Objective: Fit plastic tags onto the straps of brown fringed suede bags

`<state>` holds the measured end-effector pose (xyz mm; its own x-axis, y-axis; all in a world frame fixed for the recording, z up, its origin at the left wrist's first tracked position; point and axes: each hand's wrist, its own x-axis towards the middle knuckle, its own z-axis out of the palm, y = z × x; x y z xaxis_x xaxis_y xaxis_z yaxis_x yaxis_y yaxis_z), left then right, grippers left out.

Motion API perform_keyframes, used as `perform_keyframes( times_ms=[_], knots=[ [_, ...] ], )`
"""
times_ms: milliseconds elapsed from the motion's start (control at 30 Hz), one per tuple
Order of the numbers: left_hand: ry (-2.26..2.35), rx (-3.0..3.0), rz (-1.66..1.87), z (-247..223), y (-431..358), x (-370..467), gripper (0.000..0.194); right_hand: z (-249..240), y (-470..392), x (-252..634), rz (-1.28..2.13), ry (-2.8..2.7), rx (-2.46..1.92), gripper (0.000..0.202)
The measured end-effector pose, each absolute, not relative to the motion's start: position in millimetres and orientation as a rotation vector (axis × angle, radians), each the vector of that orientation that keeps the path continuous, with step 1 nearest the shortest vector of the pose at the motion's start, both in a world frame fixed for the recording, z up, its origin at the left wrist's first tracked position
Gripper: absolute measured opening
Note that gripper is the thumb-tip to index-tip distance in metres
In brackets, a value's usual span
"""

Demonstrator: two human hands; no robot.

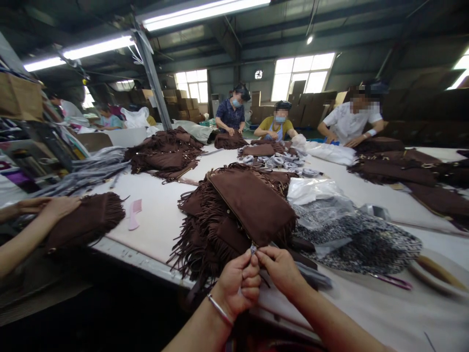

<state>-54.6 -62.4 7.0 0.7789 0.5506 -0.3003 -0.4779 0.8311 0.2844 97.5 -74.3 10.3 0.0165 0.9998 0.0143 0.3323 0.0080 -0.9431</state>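
Several dark brown fringed bags lie in a heap in front of me, and a flat brown zipped bag [252, 200] rests on top with its near corner towards me. Just at that corner, by the zip's metal end, is a small greyish piece [253, 249], too small to name. My left hand [242, 283] is closed around it in a fist, thumb on top. From the right, my right hand [280, 269] pinches at the same spot, thumb against fingers. The fingers hide most of what they hold. A bracelet [220, 311] circles my left wrist.
A pink comb [135, 214] lies on the white table [154, 239]. To the right are a plastic-covered patterned bundle [362, 239], purple-handled scissors [394, 281] and a tape roll [439, 274]. At left, a co-worker's hands [60, 206] press another fringed bag [86, 220]. Co-workers stand opposite.
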Motion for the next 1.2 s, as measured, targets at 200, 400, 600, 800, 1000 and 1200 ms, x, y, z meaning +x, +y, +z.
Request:
perform_keyframes(
  times_ms=[200,400,600,800,1000,1200],
  knots=[
    [0.757,0.615,0.764,6.7,-74.6,-45.3,0.033,12.0,-94.8,99.8,0.89,-1.303,-1.594,0.028],
    [1.106,1.311,1.011,14.1,-81.5,-39.9,0.038,20.4,-87.2,83.0,1.022,-1.295,-1.467,0.038],
    [0.903,0.871,0.932,14.0,-89.8,-33.6,0.039,10.4,-84.5,66.8,1.519,-0.678,-1.133,0.034],
    [0.484,0.353,0.821,12.6,-92.7,-32.6,0.036,13.1,-84.5,64.3,1.859,-0.377,-0.826,0.027],
    [0.471,0.449,0.635,18.8,-90.6,-43.6,0.037,18.0,-86.9,71.5,2.022,-0.569,-0.71,0.044],
    [1.026,1.409,0.71,48.2,-60.0,-81.2,0.038,10.8,-123.5,107.4,1.908,-0.701,-0.789,0.044]
  ],
)
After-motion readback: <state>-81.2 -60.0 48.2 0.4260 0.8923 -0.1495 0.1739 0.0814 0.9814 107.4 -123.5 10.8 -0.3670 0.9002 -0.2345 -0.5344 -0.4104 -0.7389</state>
